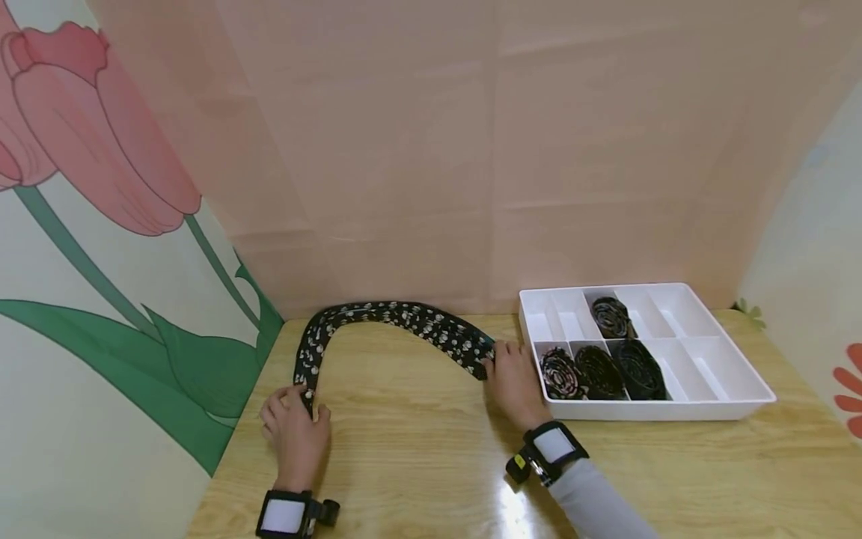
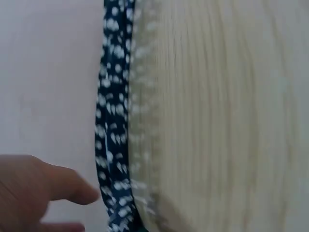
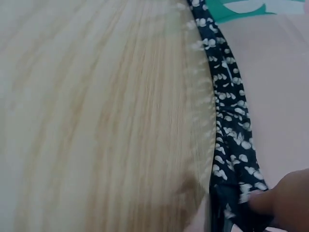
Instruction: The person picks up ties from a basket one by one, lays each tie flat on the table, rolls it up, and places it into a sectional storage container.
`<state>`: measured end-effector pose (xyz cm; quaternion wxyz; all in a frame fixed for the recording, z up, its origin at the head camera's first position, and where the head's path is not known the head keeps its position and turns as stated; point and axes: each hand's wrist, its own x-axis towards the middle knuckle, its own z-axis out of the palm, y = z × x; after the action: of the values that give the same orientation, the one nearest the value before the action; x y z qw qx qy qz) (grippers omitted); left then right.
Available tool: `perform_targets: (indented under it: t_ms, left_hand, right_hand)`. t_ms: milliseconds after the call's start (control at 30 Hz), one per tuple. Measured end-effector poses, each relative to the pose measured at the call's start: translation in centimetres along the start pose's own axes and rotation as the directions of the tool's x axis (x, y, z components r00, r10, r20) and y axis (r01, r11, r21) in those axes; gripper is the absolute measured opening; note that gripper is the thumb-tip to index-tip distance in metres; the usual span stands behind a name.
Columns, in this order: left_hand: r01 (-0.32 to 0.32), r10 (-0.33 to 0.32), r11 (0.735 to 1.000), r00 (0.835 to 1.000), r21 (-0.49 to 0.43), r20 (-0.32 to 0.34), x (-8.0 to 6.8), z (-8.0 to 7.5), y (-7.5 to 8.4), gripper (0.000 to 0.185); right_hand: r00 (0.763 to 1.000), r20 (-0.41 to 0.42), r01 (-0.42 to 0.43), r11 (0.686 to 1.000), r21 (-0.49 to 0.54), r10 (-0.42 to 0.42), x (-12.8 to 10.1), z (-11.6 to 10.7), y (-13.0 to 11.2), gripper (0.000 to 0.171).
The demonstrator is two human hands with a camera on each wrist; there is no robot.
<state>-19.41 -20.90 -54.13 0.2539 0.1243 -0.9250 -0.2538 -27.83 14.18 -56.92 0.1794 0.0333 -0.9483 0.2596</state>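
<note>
On the wooden table [image 1: 431, 457], seen from the head camera, a dark tie with white flecks [image 1: 397, 318] lies in an arch. Its long axis runs left to right, bowing toward the back wall, with both ends pointing toward the person. The left hand [image 1: 296, 430] pinches the left end against the tabletop; the right hand [image 1: 515, 378] grips the right end, just beside a white divided tray [image 1: 730, 374]. The hands are well apart, one at each end. Four rolled dark ties [image 1: 599, 359] sit in the tray's compartments, three in the front row and one behind.

From the left wrist, the tie [image 2: 113, 121] runs as a narrow strip from bottom to top of the frame, along the table [image 2: 217, 121] edge, with the left hand's fingers [image 2: 72, 186] just beside it near its lower end.

From the right wrist, the tie [image 3: 229, 121] stretches diagonally away up the frame, and a fingertip [image 3: 285, 198] presses its near end.
</note>
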Motion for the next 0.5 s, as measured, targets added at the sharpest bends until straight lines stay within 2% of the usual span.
perform_targets:
  t_ms: [100, 167, 233, 333, 433, 500]
  left_hand:
    - [0.108, -0.110, 0.993, 0.991, 0.036, 0.071, 0.1, -0.2, -1.2, 0.054]
    - [0.141, -0.145, 0.989, 0.984, 0.037, 0.104, 0.1, -0.4, -1.8, 0.055]
    - [0.161, -0.163, 0.987, 0.978, 0.026, 0.133, 0.2, -0.6, -2.3, 0.053]
    - [0.194, -0.189, 0.981, 0.969, -0.013, 0.160, 0.3, -0.9, -2.6, 0.051]
    - [0.196, -0.192, 0.980, 0.972, -0.016, 0.137, 0.4, -1.2, -2.6, 0.045]
    - [0.172, -0.171, 0.985, 0.979, -0.004, 0.111, 0.4, -1.4, -2.4, 0.037]
  right_hand:
    - [1.000, -0.015, -0.019, 0.997, 0.068, 0.020, -0.1, 0.1, 0.0, 0.027]
    - [0.999, -0.025, -0.024, 0.993, 0.112, 0.027, -0.3, 0.0, 0.1, 0.023]
    - [0.999, -0.040, -0.014, 0.989, 0.149, 0.021, -0.4, -0.1, 0.1, 0.020]
    - [0.998, -0.062, 0.000, 0.985, 0.173, 0.011, -0.6, -0.3, 0.1, 0.033]
    - [0.997, -0.073, -0.008, 0.987, 0.159, 0.020, -1.0, -0.4, 0.2, 0.042]
    - [0.997, -0.073, -0.016, 0.992, 0.125, 0.025, -1.2, -0.3, 0.2, 0.045]
